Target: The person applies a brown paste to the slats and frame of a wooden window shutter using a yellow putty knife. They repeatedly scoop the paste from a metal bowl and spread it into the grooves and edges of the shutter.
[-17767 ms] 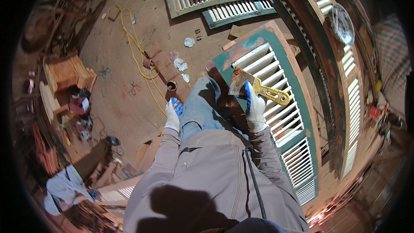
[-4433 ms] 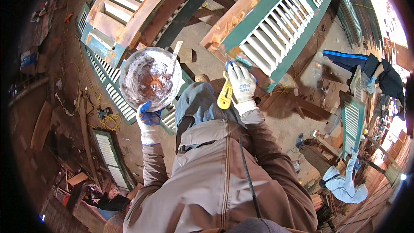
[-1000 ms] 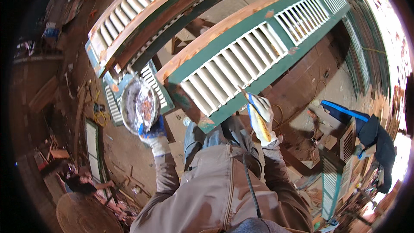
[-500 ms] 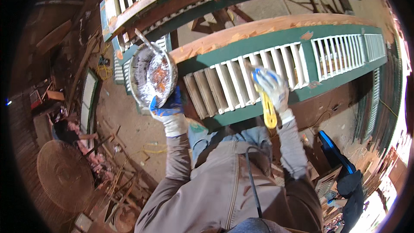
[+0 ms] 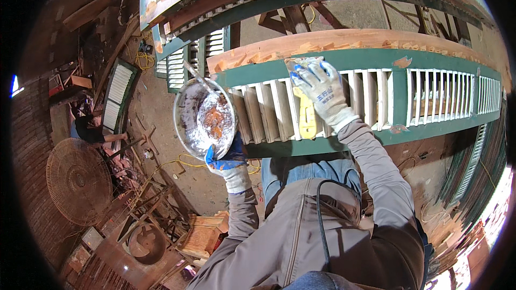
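My left hand point(image 5: 228, 162), in a white glove with blue coating, grips the lower rim of a round metal bowl point(image 5: 184, 115). White powder and orange-brown putty point(image 5: 216, 122) lie inside, and a stick-like tool point(image 5: 198, 75) leans over its far rim. In my gloved right hand point(image 5: 325, 88) is a yellow-handled putty knife point(image 5: 307, 117), its handle hanging down below the palm. The fingers press its blade end against the green frame of a louvered shutter point(image 5: 368, 63) with white slats. Brownish patches mark the frame, and its far wooden edge point(image 5: 349, 38) has orange smears.
A second shutter point(image 5: 226, 1) lies beyond this one. More shutters stand stacked at the right point(image 5: 470, 156). A large round fan point(image 5: 80, 180), scrap wood and a yellow cord point(image 5: 180, 157) occupy the left side. Another person's arm point(image 5: 113, 137) shows there.
My right hand has moved up and left from the slats to the frame's far rail, with the putty knife. The bowl sits further right and lower in view, and the whole view has shifted.
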`<control>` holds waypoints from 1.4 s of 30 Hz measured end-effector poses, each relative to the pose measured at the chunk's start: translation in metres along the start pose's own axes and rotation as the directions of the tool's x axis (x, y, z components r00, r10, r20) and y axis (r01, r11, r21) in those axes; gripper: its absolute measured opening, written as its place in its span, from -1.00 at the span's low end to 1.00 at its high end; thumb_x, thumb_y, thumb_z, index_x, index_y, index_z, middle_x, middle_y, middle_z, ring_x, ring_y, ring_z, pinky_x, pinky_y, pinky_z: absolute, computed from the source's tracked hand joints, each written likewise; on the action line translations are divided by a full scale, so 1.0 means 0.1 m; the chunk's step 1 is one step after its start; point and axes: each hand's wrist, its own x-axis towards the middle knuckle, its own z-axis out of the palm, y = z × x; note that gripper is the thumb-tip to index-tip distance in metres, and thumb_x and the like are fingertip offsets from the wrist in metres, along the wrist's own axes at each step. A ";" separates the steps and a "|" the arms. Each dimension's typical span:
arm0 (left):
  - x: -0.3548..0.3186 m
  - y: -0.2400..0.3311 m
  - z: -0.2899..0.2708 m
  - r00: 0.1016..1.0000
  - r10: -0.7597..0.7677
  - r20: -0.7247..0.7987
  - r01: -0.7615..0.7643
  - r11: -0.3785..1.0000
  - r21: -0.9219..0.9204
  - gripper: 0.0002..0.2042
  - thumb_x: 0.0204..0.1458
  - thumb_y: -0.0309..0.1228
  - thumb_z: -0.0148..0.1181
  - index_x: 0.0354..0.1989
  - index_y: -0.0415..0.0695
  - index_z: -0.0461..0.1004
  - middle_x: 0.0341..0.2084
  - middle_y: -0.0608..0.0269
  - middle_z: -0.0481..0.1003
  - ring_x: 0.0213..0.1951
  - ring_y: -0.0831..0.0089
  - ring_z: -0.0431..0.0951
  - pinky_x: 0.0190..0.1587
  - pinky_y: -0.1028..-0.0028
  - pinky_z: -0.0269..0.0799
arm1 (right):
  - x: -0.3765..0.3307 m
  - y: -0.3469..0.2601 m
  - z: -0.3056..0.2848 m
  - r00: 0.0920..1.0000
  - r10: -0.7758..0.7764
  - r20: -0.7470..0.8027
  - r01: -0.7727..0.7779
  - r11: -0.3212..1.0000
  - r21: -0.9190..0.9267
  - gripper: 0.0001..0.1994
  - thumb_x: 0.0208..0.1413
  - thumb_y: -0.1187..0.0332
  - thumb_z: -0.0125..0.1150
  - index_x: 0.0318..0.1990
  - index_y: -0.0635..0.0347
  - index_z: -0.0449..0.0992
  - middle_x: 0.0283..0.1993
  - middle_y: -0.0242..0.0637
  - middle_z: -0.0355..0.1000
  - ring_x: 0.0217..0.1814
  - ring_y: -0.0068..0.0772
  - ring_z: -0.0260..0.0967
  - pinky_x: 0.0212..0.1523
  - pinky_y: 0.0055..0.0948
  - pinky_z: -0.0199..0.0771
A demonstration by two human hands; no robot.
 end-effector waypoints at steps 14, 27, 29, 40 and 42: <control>0.21 0.27 -0.12 0.998 -0.020 -0.064 0.027 0.994 0.104 -0.34 -0.03 -0.12 0.14 0.30 -0.09 0.31 0.19 0.00 0.42 0.16 -0.04 0.47 0.14 -0.18 0.44 | 0.10 -0.15 -0.12 0.996 0.044 0.082 -0.048 0.997 0.054 -0.60 0.21 0.22 -0.02 0.21 -0.21 0.44 0.29 -0.53 0.33 0.39 -0.46 0.16 0.50 -0.15 -0.09; 0.31 0.29 0.00 0.997 -0.074 0.039 0.069 0.991 0.115 -0.33 0.01 -0.17 0.10 0.32 -0.22 0.25 0.21 -0.14 0.38 0.19 -0.12 0.44 0.17 -0.21 0.43 | 0.15 -0.20 -0.15 0.994 0.077 -0.075 -0.075 0.997 0.035 -0.63 0.18 0.23 0.03 0.14 -0.21 0.48 0.21 -0.51 0.39 0.35 -0.45 0.20 0.42 -0.15 0.04; 0.31 0.21 0.03 0.997 -0.058 0.042 0.051 0.989 0.141 -0.32 0.00 -0.17 0.11 0.32 -0.23 0.24 0.21 -0.14 0.38 0.19 -0.13 0.43 0.17 -0.20 0.43 | 0.11 -0.26 -0.06 0.996 0.076 -0.054 -0.075 0.997 0.021 -0.64 0.18 0.22 0.03 0.13 -0.21 0.49 0.21 -0.54 0.39 0.33 -0.48 0.22 0.42 -0.18 0.04; 0.07 -0.30 0.61 0.944 -0.260 0.205 0.225 0.958 0.177 -0.35 0.04 -0.20 0.10 0.31 -0.26 0.25 0.19 -0.14 0.40 0.16 -0.10 0.47 0.13 -0.14 0.49 | -0.70 0.04 -0.39 0.783 0.543 -0.303 -0.506 0.840 0.196 -0.52 0.03 0.29 0.23 0.18 -0.14 0.48 0.21 -0.56 0.40 0.23 -0.39 0.31 0.14 -0.13 0.33; -0.01 -0.42 0.66 0.950 -0.250 0.185 0.204 0.949 0.239 -0.39 0.05 -0.21 0.11 0.27 -0.28 0.29 0.15 -0.13 0.43 0.12 -0.08 0.51 0.11 -0.12 0.51 | -1.13 0.24 -0.22 0.748 0.613 -0.256 -0.624 0.780 0.047 -0.54 0.06 0.28 0.20 0.18 -0.12 0.48 0.23 -0.53 0.39 0.23 -0.37 0.30 0.14 -0.13 0.35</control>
